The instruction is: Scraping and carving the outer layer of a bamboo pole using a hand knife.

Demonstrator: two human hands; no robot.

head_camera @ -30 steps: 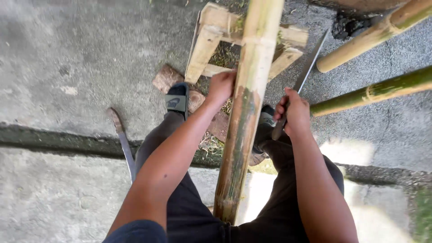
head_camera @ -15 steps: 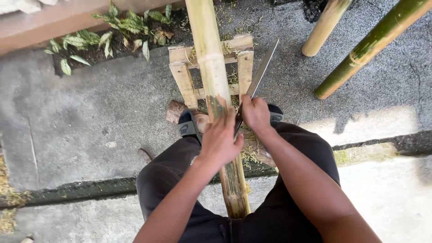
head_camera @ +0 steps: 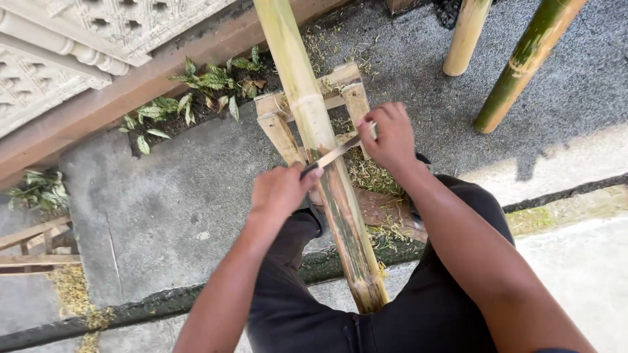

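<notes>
Gripping blade (head_camera: 337, 153) across bamboo pole (head_camera: 314, 124), seemingly.

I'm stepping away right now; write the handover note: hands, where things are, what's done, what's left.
Left hand: grips the handle end of the blade.
Right hand: holds the blade's far end.
Blade lies across the bamboo pole, which rests on a wooden stand and runs between the knees.
Done: shavings lie beside the pole.
Left: the pole's near part is dark and streaked, still unscraped.

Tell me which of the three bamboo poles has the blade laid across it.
The pale yellow-green bamboo pole running down the middle over the small wooden stand. Both hands hold the blade across it; the other two poles lean untouched at upper right.
</notes>
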